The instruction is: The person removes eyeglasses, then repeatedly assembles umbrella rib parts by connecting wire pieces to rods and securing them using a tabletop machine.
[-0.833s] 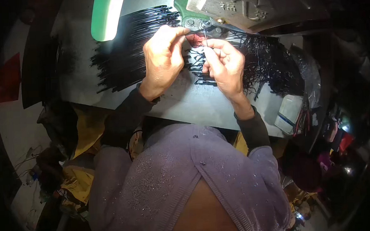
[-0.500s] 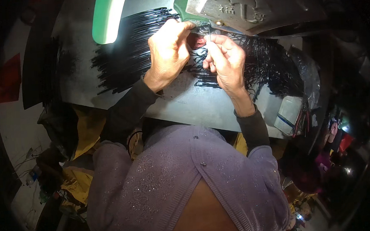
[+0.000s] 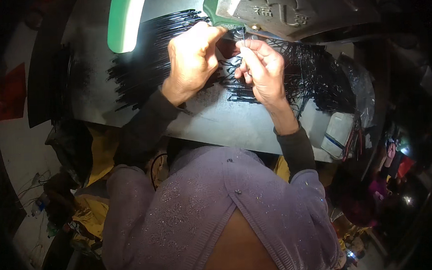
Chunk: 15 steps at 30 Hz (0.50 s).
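My left hand (image 3: 191, 59) is closed in a pinch at the front of a green machine (image 3: 219, 15). A thin black strip (image 3: 232, 29) runs from its fingertips toward the machine's working point. Close beside it, my right hand (image 3: 265, 67) pinches a thin upright piece (image 3: 244, 36) between thumb and forefinger; its other fingers are curled. The two pieces meet near the machine; whether they are one bent strip, I cannot tell. A dense bundle of straight black strips (image 3: 140, 66) lies left of my left hand. Bent black strips (image 3: 314, 77) are heaped beyond my right hand.
An embossed metal cover (image 3: 297, 11) juts over the grey table (image 3: 215, 128). A lit green-backed lamp (image 3: 124, 23) hangs at upper left. A pale flat box (image 3: 337, 132), with thin coloured items beside it, and clear plastic (image 3: 361, 87) lie at right.
My left hand has shifted slightly left, still pinched. My right hand has moved slightly left, keeping its grip. The bundle and the heap look unchanged.
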Each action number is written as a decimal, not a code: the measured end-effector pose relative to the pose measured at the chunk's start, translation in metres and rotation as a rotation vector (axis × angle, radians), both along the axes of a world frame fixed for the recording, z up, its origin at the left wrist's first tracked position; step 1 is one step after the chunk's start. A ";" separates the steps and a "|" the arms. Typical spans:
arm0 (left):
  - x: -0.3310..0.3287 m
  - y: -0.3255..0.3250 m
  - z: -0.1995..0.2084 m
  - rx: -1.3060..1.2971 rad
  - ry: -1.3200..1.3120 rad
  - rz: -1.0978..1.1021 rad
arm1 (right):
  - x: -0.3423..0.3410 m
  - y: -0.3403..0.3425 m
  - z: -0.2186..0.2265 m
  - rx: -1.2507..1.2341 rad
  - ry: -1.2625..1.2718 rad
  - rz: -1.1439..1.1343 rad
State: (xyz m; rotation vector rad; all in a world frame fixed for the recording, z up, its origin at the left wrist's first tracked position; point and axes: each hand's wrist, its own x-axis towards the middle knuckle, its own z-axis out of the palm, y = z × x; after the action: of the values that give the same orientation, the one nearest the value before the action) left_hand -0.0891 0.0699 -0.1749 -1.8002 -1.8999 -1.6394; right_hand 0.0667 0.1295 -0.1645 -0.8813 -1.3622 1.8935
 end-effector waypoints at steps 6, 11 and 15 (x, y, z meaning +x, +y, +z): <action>-0.009 -0.001 0.018 -0.096 0.120 -0.147 | 0.004 0.003 0.005 -0.123 0.024 0.021; 0.021 -0.014 0.032 -0.131 -0.143 -0.203 | -0.013 -0.003 0.012 -0.093 0.023 0.005; -0.013 -0.022 0.036 -0.225 -0.018 -0.136 | -0.012 -0.004 0.009 0.107 -0.021 0.123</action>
State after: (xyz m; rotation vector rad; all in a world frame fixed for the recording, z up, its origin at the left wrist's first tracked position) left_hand -0.1023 0.0478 -0.1387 -2.0459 -2.0879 -1.5371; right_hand 0.0546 0.1250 -0.1557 -0.7823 -1.5467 1.8868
